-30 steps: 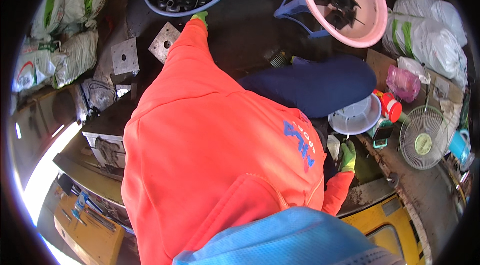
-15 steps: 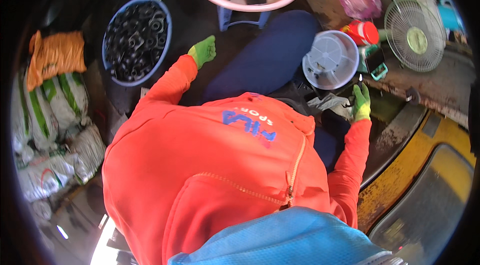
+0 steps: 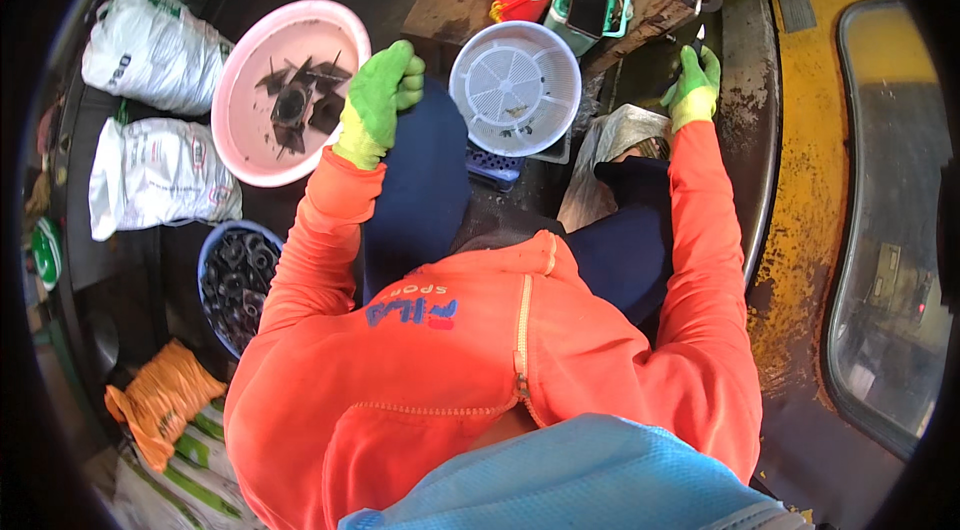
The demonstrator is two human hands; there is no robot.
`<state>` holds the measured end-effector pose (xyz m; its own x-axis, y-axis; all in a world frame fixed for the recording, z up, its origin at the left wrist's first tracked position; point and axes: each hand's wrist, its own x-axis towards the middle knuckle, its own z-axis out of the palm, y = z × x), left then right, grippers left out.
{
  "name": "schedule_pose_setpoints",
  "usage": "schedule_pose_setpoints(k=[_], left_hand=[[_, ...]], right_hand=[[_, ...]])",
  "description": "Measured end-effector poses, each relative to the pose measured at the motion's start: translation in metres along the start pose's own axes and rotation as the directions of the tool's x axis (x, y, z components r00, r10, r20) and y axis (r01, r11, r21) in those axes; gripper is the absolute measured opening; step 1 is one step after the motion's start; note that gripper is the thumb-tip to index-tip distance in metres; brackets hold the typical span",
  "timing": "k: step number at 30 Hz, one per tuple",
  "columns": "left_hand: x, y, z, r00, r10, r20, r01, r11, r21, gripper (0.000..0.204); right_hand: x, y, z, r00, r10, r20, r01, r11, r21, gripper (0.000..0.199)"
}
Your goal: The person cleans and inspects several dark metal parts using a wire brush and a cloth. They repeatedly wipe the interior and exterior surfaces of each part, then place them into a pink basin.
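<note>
Moved: my green-gloved left hand [image 3: 378, 100], fingers curled empty, now at round pink plastic basin [image 3: 240, 80] rim; my right hand [image 3: 693, 88] pinches small dark metal piece [image 3: 697, 38] beside rusty ledge [image 3: 740, 80].

You wear a bright orange zip-front jacket with long sleeves, blue lettering across the chest and a matching orange zip running down the middle. Lime-green knit gloves cover your left hand [image 3: 380, 95] and right hand [image 3: 694, 86]. Dark navy trousers show below, and light blue mesh fabric fills the lower edge.
</note>
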<state>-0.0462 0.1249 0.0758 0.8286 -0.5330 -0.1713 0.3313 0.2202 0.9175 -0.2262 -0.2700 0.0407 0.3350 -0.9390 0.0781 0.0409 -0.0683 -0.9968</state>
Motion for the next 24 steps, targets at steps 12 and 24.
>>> schedule_pose_setpoints(k=[12, 24], left_hand=[[0.113, -0.073, 0.108, 0.845, -0.349, 0.406, 0.433, 0.891, -0.135, 0.030], [0.108, -0.097, 0.124, 0.793, -0.231, 0.564, 0.417, 0.880, -0.226, 0.051]], right_hand=[[0.099, 0.032, -0.011, 0.899, -0.426, 0.097, 0.419, 0.777, -0.469, 0.045], [-0.010, -0.067, 0.014, 0.957, -0.254, 0.138, 0.267, 0.960, -0.087, 0.053]])
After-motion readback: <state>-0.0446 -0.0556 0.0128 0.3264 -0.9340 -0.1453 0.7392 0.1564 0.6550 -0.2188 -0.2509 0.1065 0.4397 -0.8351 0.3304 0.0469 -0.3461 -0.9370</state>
